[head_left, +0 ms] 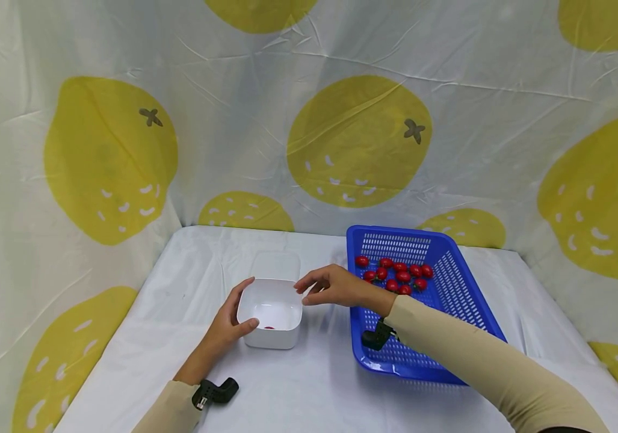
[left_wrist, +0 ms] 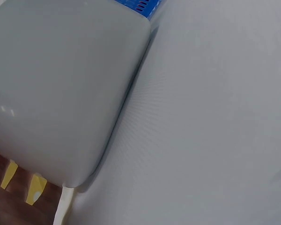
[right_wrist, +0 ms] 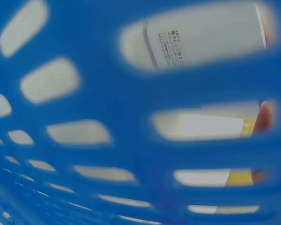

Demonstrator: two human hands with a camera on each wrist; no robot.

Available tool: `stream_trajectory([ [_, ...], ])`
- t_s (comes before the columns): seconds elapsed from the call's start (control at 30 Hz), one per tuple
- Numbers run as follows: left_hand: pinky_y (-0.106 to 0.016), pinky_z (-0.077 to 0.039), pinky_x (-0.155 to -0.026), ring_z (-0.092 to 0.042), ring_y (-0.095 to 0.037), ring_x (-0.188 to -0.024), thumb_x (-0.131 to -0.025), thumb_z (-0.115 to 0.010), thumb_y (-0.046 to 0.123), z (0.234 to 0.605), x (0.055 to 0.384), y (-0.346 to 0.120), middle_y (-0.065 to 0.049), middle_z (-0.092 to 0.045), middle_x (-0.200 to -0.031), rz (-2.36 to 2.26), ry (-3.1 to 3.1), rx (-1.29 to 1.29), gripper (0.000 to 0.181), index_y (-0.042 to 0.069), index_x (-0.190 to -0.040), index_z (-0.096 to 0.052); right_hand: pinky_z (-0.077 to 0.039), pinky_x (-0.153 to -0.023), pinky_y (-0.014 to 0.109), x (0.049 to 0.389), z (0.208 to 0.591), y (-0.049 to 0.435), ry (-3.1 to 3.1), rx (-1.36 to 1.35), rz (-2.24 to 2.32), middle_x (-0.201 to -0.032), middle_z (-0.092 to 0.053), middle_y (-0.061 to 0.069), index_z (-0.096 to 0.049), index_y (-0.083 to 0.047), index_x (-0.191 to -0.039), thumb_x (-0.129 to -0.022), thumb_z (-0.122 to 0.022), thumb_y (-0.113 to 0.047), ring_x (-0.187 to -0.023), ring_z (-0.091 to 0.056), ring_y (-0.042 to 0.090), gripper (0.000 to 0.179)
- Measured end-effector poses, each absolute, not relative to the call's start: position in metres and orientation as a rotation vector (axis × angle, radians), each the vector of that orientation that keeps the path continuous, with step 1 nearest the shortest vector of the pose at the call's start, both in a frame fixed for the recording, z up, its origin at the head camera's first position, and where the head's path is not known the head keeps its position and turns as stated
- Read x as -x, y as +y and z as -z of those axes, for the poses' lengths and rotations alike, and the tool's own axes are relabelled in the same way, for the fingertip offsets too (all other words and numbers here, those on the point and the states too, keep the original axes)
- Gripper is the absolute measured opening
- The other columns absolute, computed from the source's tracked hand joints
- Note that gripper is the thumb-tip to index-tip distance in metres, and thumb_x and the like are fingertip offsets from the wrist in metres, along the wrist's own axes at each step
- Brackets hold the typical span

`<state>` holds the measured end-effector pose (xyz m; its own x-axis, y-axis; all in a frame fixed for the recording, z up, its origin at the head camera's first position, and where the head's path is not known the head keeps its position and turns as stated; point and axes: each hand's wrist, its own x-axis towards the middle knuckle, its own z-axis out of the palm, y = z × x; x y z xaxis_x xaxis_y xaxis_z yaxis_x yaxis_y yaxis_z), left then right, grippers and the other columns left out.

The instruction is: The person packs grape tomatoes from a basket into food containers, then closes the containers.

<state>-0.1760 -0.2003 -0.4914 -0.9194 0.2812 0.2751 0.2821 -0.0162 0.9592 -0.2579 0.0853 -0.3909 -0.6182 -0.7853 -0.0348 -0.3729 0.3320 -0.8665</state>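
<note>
A white square container (head_left: 273, 338) stands on the table, with a bit of red (head_left: 269, 328) showing inside by its near wall. My left hand (head_left: 228, 319) grips its left side, thumb at the near rim and fingers at the far corner; the left wrist view shows the container's grey-looking side (left_wrist: 61, 84) close up. At the right rim hovers my right hand (head_left: 336, 286), fingers loosely bent, with nothing visible between fingertips and thumb. Under the right forearm sits a blue basket (head_left: 471, 288) holding several red cherry tomatoes (head_left: 402, 276) toward its far left.
A translucent lid (head_left: 276, 264) lies flat just behind the container. White cloth (head_left: 200, 264) covers the table, and a lemon-print curtain (head_left: 233, 132) hangs behind and at the sides. Basket wall slots (right_wrist: 75, 131) fill the right wrist view.
</note>
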Motion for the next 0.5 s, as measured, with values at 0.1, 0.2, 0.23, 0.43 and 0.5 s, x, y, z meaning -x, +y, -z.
stream_trajectory([
  [0.1, -0.026, -0.047, -0.093, -0.044, -0.021, -0.123, -0.086, -0.066, 0.008, 0.491, 0.176, -0.2, -0.013, -0.036, -0.144, 2.141, -2.207, 0.631, 0.08, 0.02, -0.152, -0.024, -0.055, -0.082, 0.031, 0.257, 0.39, 0.086, 2.149, 1.008, 1.222, -0.112, -0.069, 0.008, -0.068, -0.005, -0.119, -0.087, -0.072, -0.017, -0.095, -0.068, 0.02, 0.034],
  [0.2, -0.026, -0.046, -0.095, -0.043, -0.019, -0.126, -0.086, -0.067, 0.009, 0.491, 0.176, -0.2, -0.012, -0.035, -0.146, 2.131, -2.209, 0.638, 0.08, 0.02, -0.153, -0.023, -0.055, -0.083, 0.032, 0.257, 0.388, 0.088, 2.142, 0.986, 1.231, -0.113, -0.069, 0.007, -0.067, -0.006, -0.12, -0.088, -0.071, -0.016, -0.096, -0.068, 0.021, 0.034],
  [0.23, -0.026, -0.046, -0.095, -0.042, -0.019, -0.126, -0.086, -0.067, 0.009, 0.491, 0.176, -0.2, -0.012, -0.035, -0.146, 2.128, -2.209, 0.643, 0.08, 0.021, -0.153, -0.023, -0.055, -0.083, 0.033, 0.256, 0.388, 0.089, 2.144, 0.975, 1.23, -0.113, -0.069, 0.007, -0.067, -0.006, -0.12, -0.088, -0.071, -0.016, -0.096, -0.068, 0.021, 0.034],
  [0.43, -0.027, -0.046, -0.095, -0.043, -0.02, -0.126, -0.086, -0.068, 0.012, 0.491, 0.176, -0.199, -0.01, -0.035, -0.146, 2.117, -2.217, 0.648, 0.081, 0.022, -0.153, -0.023, -0.055, -0.083, 0.032, 0.252, 0.383, 0.098, 2.17, 0.945, 1.244, -0.113, -0.068, 0.011, -0.068, -0.008, -0.12, -0.088, -0.071, -0.019, -0.096, -0.068, 0.02, 0.033],
  [0.5, -0.027, -0.046, -0.095, -0.043, -0.02, -0.126, -0.086, -0.068, 0.013, 0.491, 0.176, -0.199, -0.01, -0.036, -0.146, 2.114, -2.218, 0.65, 0.081, 0.023, -0.153, -0.023, -0.055, -0.083, 0.032, 0.25, 0.38, 0.102, 2.187, 0.936, 1.251, -0.112, -0.069, 0.008, -0.069, -0.011, -0.119, -0.088, -0.071, -0.021, -0.096, -0.068, 0.019, 0.033],
])
